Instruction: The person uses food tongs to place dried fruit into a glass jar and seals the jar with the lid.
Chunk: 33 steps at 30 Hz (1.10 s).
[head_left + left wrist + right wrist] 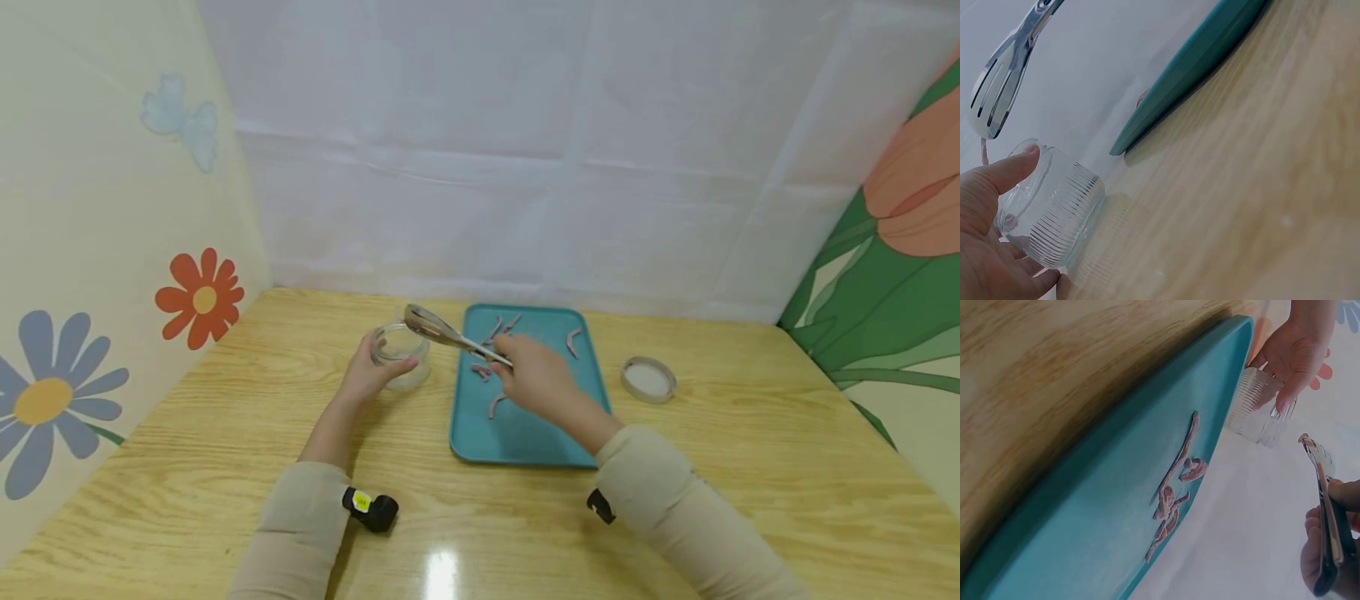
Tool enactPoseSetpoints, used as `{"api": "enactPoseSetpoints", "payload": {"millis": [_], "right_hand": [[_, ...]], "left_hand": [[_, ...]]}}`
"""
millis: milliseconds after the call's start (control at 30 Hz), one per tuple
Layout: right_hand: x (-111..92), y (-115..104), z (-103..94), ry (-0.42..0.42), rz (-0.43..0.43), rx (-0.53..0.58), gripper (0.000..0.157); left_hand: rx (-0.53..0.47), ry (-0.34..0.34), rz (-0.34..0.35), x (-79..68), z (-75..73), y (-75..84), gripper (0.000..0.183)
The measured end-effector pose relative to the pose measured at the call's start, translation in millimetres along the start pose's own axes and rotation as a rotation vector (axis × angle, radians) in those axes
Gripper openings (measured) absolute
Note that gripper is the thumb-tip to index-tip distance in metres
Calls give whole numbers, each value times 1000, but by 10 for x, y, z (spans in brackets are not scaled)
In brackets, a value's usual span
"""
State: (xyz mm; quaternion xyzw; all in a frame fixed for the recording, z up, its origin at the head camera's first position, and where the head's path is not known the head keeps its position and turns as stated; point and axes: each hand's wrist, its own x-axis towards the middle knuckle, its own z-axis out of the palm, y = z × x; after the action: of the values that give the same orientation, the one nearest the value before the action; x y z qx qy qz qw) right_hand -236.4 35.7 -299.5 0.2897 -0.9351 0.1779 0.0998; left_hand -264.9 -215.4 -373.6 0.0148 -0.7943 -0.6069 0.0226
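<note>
My left hand [367, 373] grips a clear glass jar [411, 379] left of the tray, thumb along its near side and fingers round the back. Ribbed glass shows on the jar [1063, 215] in the left wrist view. With my right hand [542, 377] I hold metal tongs [450, 335], slotted head toward the jar's mouth. A thin pinkish-brown strip [984, 152] hangs from the tongs' tips, just above the rim. More such strips [1179, 456] lie scattered on the blue-green tray [525, 437], beneath and beyond my right hand.
A round lid [648, 380] with a pale rim lies right of the tray on the wooden table [420, 533]. White cloth [525, 167] hangs behind the table, and flower-printed panels [82, 250] stand at both sides.
</note>
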Motion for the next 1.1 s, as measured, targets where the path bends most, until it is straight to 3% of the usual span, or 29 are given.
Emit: {"api": "enactPoseSetpoints", "payload": {"millis": [700, 1100], "right_hand": [[-13, -17, 150, 14, 3, -16, 20], [-10, -48, 145, 5, 110, 4, 20]], "left_hand": [[7, -7, 2, -2, -6, -8, 94], [13, 10, 16, -4, -10, 6, 93]]}}
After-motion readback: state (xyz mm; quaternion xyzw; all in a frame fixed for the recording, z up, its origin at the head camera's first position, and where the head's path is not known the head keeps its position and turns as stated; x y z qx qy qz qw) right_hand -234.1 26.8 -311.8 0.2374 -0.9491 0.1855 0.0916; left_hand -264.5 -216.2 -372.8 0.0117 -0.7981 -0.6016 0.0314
